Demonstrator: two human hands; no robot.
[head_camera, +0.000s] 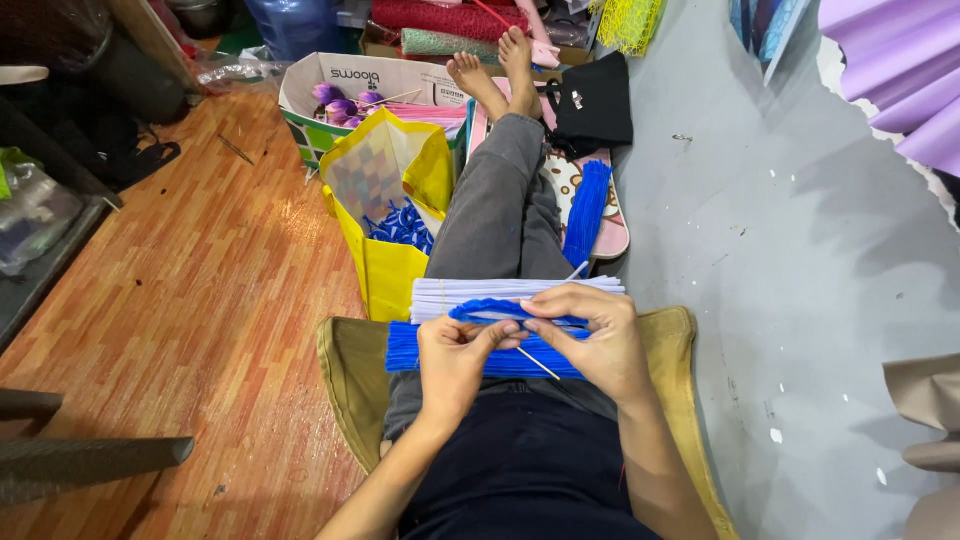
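Floor takes most of the frame: wood-look boards on the left half, grey surface on the right. Person sits on a tan cushion at lower centre, grey-trousered legs stretched toward top centre, bare feet near the top edge.

Yellow bag stands open just left of the legs, blue pieces inside, too small to make out. Cardboard box behind it at upper left holds purple flowers; its far side is hidden by the bag. Black bag lies beside the feet. Purple folded sheet is cut off at the upper right corner.

White stem bundle and blue stem bundle lie across the lap, long axis left to right, ends pointing to frame left; right ends hidden under the hands. Second blue bundle lies right of the legs, long axis up-down.

Bent blue stem sits at centre between the hands, curved, running roughly left-right, partly covered by fingers. Thin wooden stick angles toward lower right from the fingertips.

Right hand is curled, fingers pinching the blue stem. Left hand is closed, thumb and fingers gripping the same stem; which hand holds the stick I cannot tell.
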